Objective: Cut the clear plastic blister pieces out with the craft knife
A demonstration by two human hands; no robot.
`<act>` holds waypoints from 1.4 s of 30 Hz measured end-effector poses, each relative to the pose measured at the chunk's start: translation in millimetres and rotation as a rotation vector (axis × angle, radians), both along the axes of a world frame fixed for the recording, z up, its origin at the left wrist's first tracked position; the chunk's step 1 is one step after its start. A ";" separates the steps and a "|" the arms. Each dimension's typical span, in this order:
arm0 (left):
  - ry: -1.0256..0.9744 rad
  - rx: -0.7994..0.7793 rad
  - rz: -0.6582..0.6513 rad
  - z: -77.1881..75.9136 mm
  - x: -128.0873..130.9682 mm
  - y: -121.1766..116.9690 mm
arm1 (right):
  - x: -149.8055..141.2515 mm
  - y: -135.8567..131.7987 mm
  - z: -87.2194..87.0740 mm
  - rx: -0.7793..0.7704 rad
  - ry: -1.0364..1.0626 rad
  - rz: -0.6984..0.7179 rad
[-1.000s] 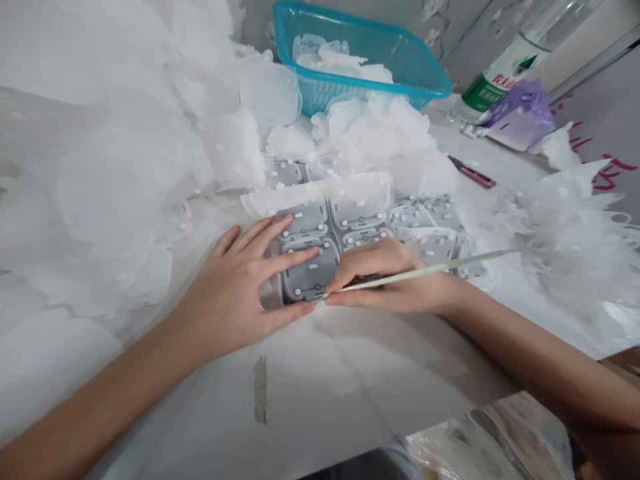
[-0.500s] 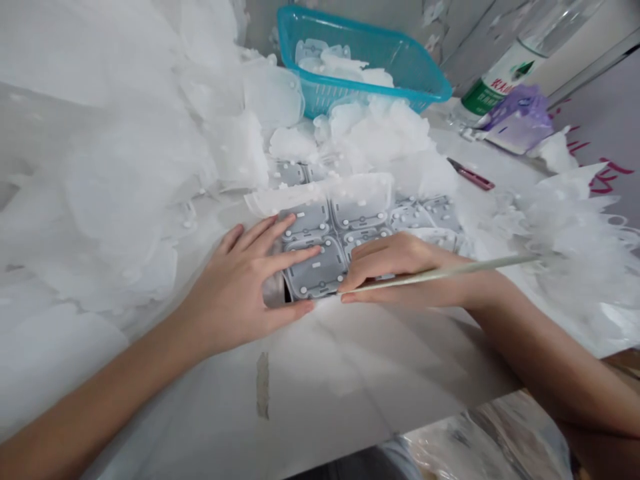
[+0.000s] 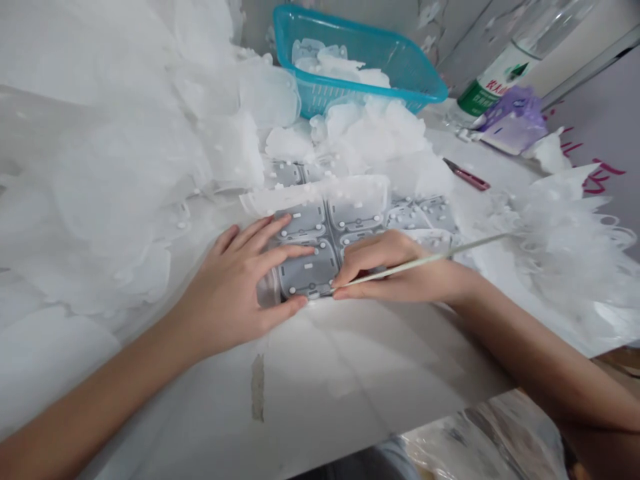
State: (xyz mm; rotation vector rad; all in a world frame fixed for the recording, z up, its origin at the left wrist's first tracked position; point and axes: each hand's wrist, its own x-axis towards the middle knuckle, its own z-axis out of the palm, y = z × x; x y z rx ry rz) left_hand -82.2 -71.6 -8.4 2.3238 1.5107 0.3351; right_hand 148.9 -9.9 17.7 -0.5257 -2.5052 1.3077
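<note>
On the pale surface (image 3: 320, 380) lay a grey plastic sheet (image 3: 300, 272), the left hand (image 3: 235, 287) splayed on its left side, gripping nothing, the right hand (image 3: 393, 250) pinching a thin stick (image 3: 420, 263) at its near edge; a blue basket (image 3: 400, 57) sat beyond.

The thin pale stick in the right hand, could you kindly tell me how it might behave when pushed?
The thin pale stick is probably fairly stiff, since it runs straight beyond the right hand without visible sag. It is likely light, being so slender. Pushed hard, it might bend or snap for the same reason.
</note>
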 end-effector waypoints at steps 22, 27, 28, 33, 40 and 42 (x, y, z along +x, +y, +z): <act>-0.003 0.010 -0.008 0.8 -0.5 -0.6 | -7.2 -5.1 -8.7 -0.074 0.087 -0.045; 0.005 0.011 -0.003 0.1 -0.3 -1.6 | -9.1 -6.5 -12.1 -0.008 0.084 -0.020; 0.007 0.013 -0.003 0.1 -0.4 -1.9 | -9.1 -6.8 -12.3 0.010 0.086 -0.016; 0.012 0.017 -0.007 -0.2 -0.5 -1.8 | -8.0 -7.5 -5.5 0.061 0.014 0.042; 0.012 0.001 -0.009 -0.5 -0.4 -0.4 | -2.2 -1.8 11.0 0.073 -0.125 0.112; 0.011 0.000 -0.007 -0.3 -0.5 -0.6 | 0.0 0.2 13.2 0.056 -0.142 0.105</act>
